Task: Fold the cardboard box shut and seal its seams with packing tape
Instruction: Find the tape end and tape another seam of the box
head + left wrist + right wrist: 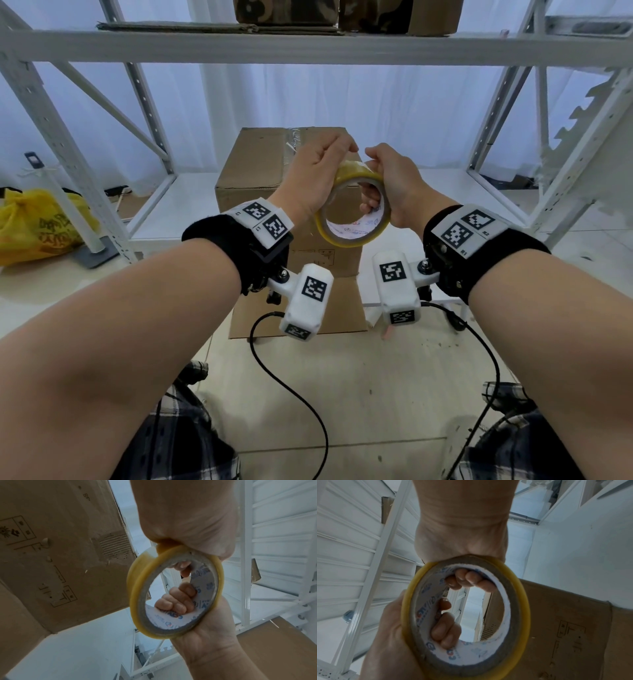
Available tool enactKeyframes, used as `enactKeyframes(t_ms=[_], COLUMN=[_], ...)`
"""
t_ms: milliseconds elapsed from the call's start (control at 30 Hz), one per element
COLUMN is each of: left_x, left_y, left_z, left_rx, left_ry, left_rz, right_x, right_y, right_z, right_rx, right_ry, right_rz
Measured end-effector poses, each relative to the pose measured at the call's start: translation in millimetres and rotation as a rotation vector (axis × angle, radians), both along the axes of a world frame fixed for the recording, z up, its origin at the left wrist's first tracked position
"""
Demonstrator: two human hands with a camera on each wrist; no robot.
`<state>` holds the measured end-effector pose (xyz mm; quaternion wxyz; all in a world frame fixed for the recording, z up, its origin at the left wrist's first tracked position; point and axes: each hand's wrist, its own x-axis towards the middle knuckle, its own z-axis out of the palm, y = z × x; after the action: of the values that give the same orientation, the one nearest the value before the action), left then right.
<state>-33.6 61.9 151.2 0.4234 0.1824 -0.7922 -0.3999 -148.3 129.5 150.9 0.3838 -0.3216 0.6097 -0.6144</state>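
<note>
A brown cardboard box point(260, 157) stands upright on the floor in front of me, its top flaps folded down, with a strip of clear tape point(294, 140) along the top. Both hands hold a yellow roll of packing tape point(346, 240) in front of the box's near face. My right hand point(397, 185) grips the roll with its fingers curled through the core. My left hand point(315, 171) pinches the roll's upper rim. In the left wrist view a short tape end lifts off the roll point(137, 582) under my left hand point(185, 520). In the right wrist view, fingers of both hands show inside the core.
A white metal rack point(308, 42) surrounds the box, with cardboard boxes point(287, 10) on its upper shelf. A yellow bag point(37, 226) and a white pole on a base point(82, 219) stand on the left floor. Black cables point(291, 387) hang from my wrists.
</note>
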Motion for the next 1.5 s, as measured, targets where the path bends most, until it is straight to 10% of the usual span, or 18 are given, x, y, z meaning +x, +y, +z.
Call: enactKeyframes(t_ms=[533,1033,1500], left_x=[5.6,17.5,17.2], left_y=[0.9,-19.9,-22.4], left_z=[9.2,14.4,6.4], left_rx=[0.121,-0.654,-0.758], left_ry=[-0.053,-0.622,-0.524], left_rz=[-0.113,-0.030,0.027], right_x=[-3.6,-9.1,-16.4], right_y=[0.4,7.6,2.5], right_z=[6.0,1.1,-1.3], right_rx=[-0.020,0.141,0.153], right_ry=[0.062,0.403,0.341], right_rz=[-0.038,-0.014,-0.019])
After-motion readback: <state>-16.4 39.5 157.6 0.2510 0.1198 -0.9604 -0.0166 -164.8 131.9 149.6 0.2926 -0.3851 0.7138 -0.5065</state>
